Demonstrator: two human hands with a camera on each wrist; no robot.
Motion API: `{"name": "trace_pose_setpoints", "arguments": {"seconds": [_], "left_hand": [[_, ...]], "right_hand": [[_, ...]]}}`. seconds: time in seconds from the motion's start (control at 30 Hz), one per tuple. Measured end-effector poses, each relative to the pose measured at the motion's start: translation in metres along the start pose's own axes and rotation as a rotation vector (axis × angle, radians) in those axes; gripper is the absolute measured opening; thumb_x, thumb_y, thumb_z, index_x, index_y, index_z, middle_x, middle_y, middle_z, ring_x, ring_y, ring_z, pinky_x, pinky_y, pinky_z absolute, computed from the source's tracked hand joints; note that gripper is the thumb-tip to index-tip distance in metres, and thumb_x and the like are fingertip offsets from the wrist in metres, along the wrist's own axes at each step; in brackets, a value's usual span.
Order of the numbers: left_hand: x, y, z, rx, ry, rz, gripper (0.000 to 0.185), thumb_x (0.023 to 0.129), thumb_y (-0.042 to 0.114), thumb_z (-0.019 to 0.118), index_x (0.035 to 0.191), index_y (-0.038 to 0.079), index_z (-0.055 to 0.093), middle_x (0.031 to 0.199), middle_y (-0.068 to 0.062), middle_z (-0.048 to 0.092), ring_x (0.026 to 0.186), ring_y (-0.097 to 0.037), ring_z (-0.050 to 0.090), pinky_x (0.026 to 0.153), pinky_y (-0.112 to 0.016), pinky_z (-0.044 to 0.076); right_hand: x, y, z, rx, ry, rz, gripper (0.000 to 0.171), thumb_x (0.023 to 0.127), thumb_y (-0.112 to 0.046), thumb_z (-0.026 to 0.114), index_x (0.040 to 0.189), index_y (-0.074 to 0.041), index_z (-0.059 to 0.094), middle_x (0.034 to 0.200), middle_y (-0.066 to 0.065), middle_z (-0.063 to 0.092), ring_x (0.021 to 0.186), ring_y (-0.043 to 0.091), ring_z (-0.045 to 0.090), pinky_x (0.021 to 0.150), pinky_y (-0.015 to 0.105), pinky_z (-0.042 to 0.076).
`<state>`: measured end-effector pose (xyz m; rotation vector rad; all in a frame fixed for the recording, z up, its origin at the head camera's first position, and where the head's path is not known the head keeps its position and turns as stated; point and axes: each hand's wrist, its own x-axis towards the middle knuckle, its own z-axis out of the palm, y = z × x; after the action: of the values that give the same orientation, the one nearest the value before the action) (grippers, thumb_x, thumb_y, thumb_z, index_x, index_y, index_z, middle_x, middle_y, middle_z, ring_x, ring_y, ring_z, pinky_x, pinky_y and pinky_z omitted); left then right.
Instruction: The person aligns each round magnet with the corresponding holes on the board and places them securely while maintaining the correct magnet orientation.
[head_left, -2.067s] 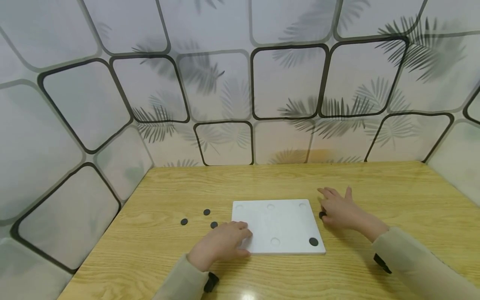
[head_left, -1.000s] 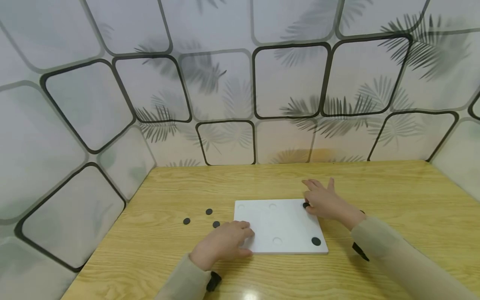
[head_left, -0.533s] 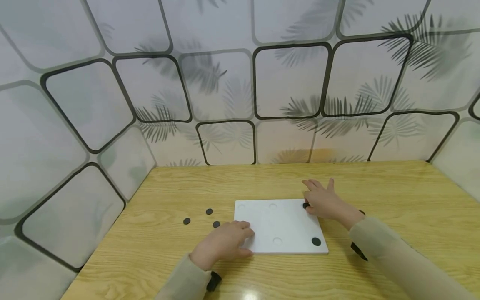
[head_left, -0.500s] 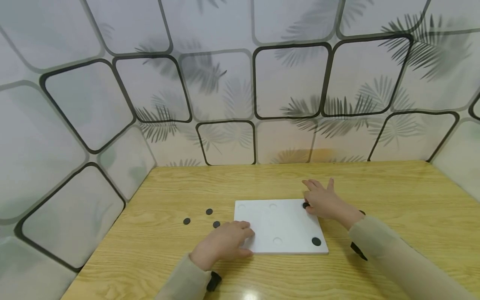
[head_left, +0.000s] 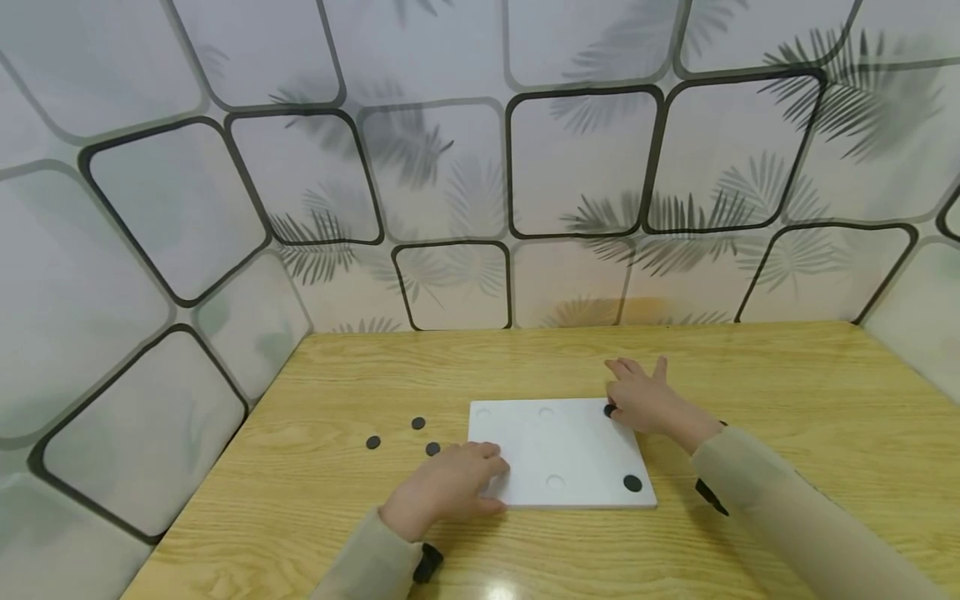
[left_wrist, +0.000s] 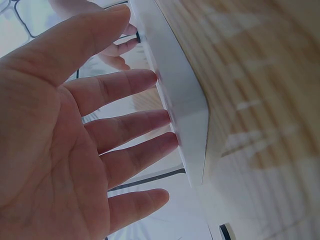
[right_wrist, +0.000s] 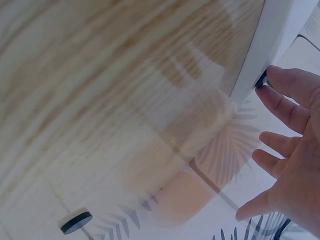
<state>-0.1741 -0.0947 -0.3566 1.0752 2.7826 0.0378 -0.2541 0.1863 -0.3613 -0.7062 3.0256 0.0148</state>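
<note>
A white rectangular board with shallow round recesses lies on the table. My left hand rests on its near left part; the left wrist view shows straight, spread fingers touching the board's face. At the far right corner my right hand pinches a black disc between thumb and index finger, against the board, other fingers spread. In the right wrist view this disc is at the board's edge. Another black disc sits in the near right corner. My left hand hides the near left corner.
Three loose black discs lie on the wooden table left of the board. On the right, a further black disc lies on the table, mostly hidden behind my right wrist in the head view. A patterned wall stands behind.
My right hand has moved left from the table beside the board to its far right corner, carrying the black disc. In the last half second it barely shifts. My left hand stays on the board.
</note>
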Motion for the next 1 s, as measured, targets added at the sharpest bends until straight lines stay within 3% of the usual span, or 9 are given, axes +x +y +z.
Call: {"name": "trace_pose_setpoints", "arguments": {"seconds": [0.6,1.0], "left_hand": [[0.001,0.001,0.001,0.011,0.006,0.007,0.041,0.078,0.039,0.065,0.111,0.014,0.06,0.12,-0.004,0.052,0.109,-0.018,0.049,0.09,-0.029,0.041],[0.001,0.001,0.0,0.005,-0.006,-0.008,0.04,0.079,0.038,0.064,0.111,0.015,0.06,0.121,-0.003,0.051,0.111,-0.018,0.047,0.092,-0.03,0.039]], "right_hand": [[-0.001,0.002,0.001,0.02,0.004,0.035,0.016,0.078,-0.011,0.065,0.067,-0.016,0.054,0.134,0.026,0.031,0.122,0.044,0.023,0.082,0.077,0.002],[-0.008,0.018,0.005,0.039,0.091,0.033,0.013,0.072,-0.012,0.065,0.066,-0.015,0.055,0.131,0.027,0.033,0.12,0.045,0.025,0.079,0.078,0.001]]}}
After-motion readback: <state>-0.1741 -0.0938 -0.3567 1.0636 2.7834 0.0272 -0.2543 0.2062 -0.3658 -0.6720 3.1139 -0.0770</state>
